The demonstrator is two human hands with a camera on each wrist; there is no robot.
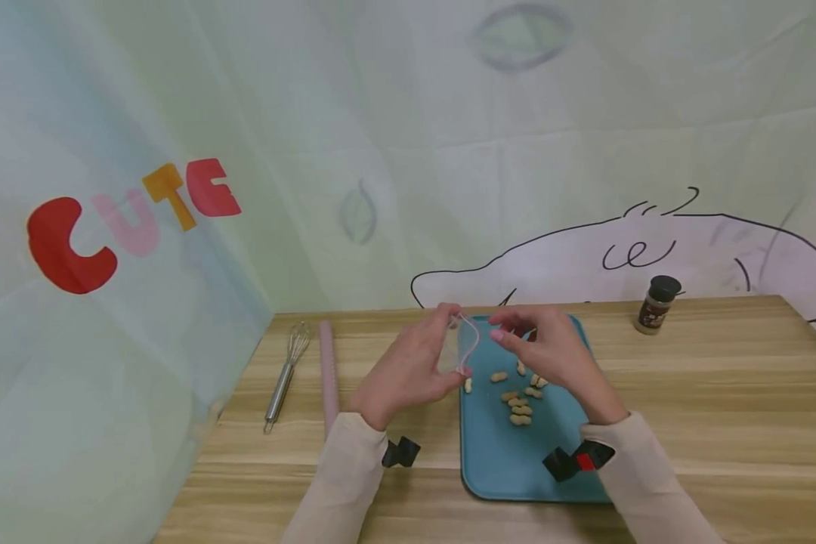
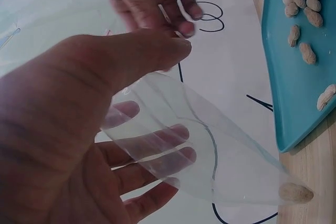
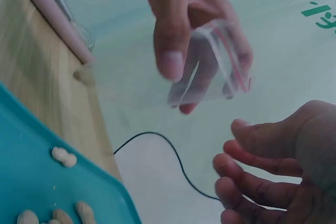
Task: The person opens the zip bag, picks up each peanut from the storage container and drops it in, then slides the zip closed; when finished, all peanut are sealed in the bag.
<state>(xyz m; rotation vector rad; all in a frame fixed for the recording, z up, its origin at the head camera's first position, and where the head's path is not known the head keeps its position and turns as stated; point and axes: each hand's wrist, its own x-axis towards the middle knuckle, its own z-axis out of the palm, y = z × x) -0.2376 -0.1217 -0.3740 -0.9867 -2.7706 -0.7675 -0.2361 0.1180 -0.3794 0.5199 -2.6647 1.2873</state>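
Note:
My left hand [image 1: 408,366] grips a clear zip bag [image 2: 241,145] by its mouth, thumb on one side and fingers on the other, holding the mouth apart. A single peanut [image 2: 296,193] lies in the bag's bottom corner. Just right of the bag's mouth, my right hand [image 1: 551,349] hovers above the tray, its fingers loosely bent and a gap between thumb and fingertips in the right wrist view; nothing shows between them. Below both hands, several peanuts [image 1: 520,412] in their shells lie scattered on a blue tray [image 1: 517,472].
Left on the wooden table [image 1: 721,408] lie a whisk [image 1: 282,389] and a pink rolling pin [image 1: 329,363]. A black-capped spice jar [image 1: 656,306] stands at the back right. A printed curtain [image 1: 381,151] hangs behind the table.

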